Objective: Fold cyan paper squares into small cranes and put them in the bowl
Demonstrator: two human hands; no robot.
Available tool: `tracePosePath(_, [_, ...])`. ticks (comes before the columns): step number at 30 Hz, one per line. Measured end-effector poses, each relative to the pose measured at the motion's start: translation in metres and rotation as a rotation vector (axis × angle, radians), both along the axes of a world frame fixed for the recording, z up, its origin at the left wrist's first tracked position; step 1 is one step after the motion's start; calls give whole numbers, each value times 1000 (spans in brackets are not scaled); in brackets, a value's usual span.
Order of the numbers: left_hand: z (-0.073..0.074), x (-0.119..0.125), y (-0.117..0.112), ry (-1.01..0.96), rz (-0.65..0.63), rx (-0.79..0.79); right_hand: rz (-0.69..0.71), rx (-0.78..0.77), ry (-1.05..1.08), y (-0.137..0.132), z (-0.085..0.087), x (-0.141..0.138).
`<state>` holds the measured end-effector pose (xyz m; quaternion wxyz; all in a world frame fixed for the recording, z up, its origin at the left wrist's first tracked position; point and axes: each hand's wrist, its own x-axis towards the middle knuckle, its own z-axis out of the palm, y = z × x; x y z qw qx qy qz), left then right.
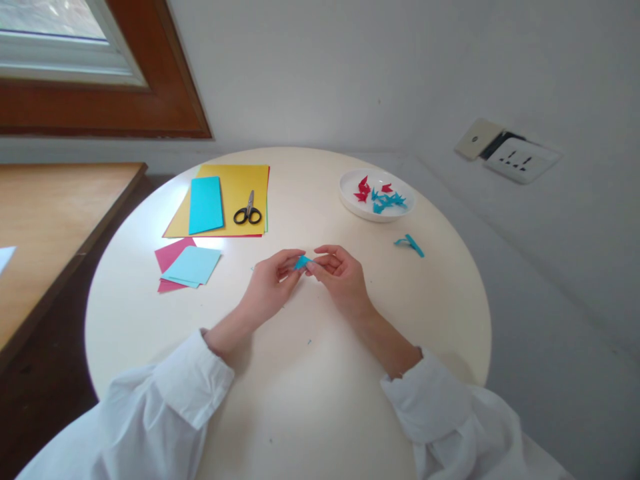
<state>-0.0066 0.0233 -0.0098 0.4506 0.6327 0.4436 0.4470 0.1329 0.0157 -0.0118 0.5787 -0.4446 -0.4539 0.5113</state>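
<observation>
A small piece of folded blue paper [302,262] is pinched between my two hands above the middle of the round table. My left hand [273,280] grips its left side with thumb and fingers. From the other side, my right hand [344,277] holds it between thumb and index finger, the other fingers curled. The exact shape of the fold is partly hidden by my fingertips. Beyond my right hand stands a white dish [350,203] with several small red and blue folded paper figures [387,200] in it.
Black-handled scissors [249,212] and a blue paper stack [205,205] lie on yellow sheets [235,177]. Nearer are light blue squares [193,265] over pink squares [173,252]. Blue paper strips [413,245] lie right on the white table [280,400]. A wall socket [520,160] is at right.
</observation>
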Motion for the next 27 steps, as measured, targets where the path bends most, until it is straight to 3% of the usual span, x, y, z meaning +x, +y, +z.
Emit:
tracePosePath(6, [6,0,2,-110,-39,-210,-57,8,-25,0,4,1])
tracePosePath(15, [5,-1,2,-224,-288,-333,-158,-13,-78,7,2,7])
tracePosePath(22, [0,-1,3,-388,-228,-446,-101,25,-154,6,-3,4])
tracePosePath(27, [3,0,4,-397,-212,-431,-27,-18,-195,4,-7,3])
